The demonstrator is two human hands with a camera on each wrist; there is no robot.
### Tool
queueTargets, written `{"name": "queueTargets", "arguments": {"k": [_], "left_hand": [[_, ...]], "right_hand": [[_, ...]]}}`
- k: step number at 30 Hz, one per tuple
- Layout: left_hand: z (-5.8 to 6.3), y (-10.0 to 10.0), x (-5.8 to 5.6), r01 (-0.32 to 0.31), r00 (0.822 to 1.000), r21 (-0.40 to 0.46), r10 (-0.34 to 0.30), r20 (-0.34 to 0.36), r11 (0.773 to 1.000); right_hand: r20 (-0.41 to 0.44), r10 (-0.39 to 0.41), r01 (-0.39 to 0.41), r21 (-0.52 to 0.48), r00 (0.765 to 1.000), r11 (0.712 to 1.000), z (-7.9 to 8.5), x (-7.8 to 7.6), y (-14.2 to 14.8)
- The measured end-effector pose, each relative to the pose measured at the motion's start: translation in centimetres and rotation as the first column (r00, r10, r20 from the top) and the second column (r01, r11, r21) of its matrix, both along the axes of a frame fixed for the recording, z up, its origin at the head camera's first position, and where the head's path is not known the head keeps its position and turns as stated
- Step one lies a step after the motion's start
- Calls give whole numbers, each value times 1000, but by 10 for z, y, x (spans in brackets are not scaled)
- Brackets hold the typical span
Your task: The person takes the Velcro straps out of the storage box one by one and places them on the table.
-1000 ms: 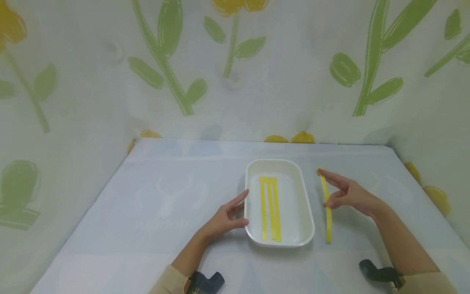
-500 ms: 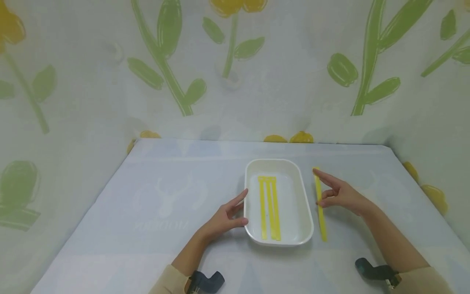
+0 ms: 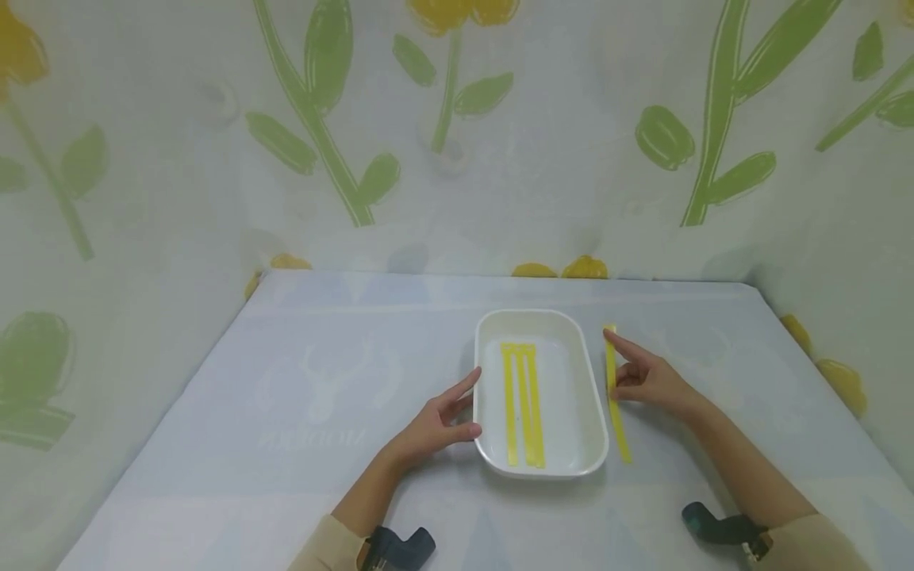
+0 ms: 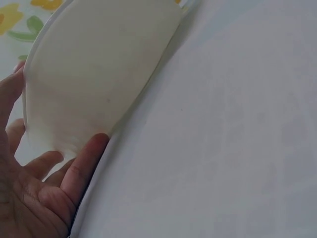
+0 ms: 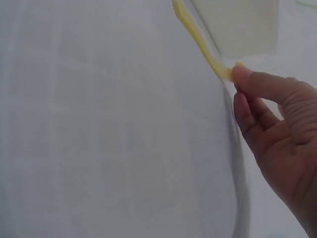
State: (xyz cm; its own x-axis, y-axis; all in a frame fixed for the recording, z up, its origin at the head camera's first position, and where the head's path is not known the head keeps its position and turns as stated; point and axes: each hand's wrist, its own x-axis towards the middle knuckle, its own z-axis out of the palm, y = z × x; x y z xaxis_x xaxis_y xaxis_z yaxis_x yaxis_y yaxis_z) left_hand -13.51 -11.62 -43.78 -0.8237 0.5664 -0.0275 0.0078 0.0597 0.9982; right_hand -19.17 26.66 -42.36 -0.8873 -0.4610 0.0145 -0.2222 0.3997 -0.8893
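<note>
- At left, a person's left hand (image 3: pixel 432 428) steadies the work, its grip spread wide, fingertips and thumb against the outer wall of a white tray and closed round nothing. It has stayed put over the past second.
- At centre, the tray (image 3: pixel 570 396) sits on the pale counter (image 3: pixel 286 476), its place there unchanged and, by the look of it, kept from sliding by that light touch.
- Inside it, left of the middle, three yellow strips (image 3: pixel 525 407) lie lengthwise side by side, undisturbed, with bare tray floor to their right.
- Just beside the tray's right wall, outside it, a loose yellow strip (image 3: pixel 618 424) runs roughly alongside the three. This is the fresh change: a second ago it was farther off to the right. The gap has narrowed, so the work looks closer to joining the pieces up, though the strip has not yet crossed the rim. Whether its near end touches the counter cannot be told.
- At right, the right hand (image 3: pixel 653 385) has moved in with the strip. Its grip is a narrow pinch, thumb against fingertip on the strip in the right wrist view, while the index finger reaches toward the far end.
</note>
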Motion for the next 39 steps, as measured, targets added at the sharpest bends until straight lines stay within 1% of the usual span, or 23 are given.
{"name": "queueTargets", "arguments": {"k": [2, 5, 9, 12, 19, 26, 29, 34, 39], "left_hand": [[0, 0, 0, -2, 1000, -2, 2, -1, 1000], [-1, 0, 0, -6, 1000, -4, 6, -5, 1000], [-3, 0, 0, -6, 1000, -1, 6, -2, 1000], [-3, 1, -1, -4, 1000, 0, 4, 5, 1000], [-3, 1, 0, -2, 1000, 1, 2, 1, 1000], [-2, 0, -2, 3, 1000, 16, -3, -6, 1000], [-3, 0, -3, 9, 1000, 16, -9, -10, 1000], [-3, 1, -3, 1, 1000, 6, -1, -6, 1000], [-5, 1, -3, 4, 1000, 4, -4, -8, 1000]], "right_hand": [[-15, -20, 21, 37, 1000, 999, -1, 0, -1], [-41, -55, 60, 140, 998, 988, -1, 0, -2], [-98, -81, 106, 287, 992, 952, -1, 1, -5], [-118, -93, 127, 328, 989, 936, -1, 2, -5], [-112, -86, 123, 381, 990, 916, -1, -2, -2], [-56, -104, 118, 402, 993, 908, 0, -5, -3], [-44, -104, 113, 401, 994, 909, 0, -5, -3], [-46, -89, 100, 394, 995, 914, 1, -7, -2], [-10, -81, 78, 407, 997, 910, 3, -8, -3]]}}
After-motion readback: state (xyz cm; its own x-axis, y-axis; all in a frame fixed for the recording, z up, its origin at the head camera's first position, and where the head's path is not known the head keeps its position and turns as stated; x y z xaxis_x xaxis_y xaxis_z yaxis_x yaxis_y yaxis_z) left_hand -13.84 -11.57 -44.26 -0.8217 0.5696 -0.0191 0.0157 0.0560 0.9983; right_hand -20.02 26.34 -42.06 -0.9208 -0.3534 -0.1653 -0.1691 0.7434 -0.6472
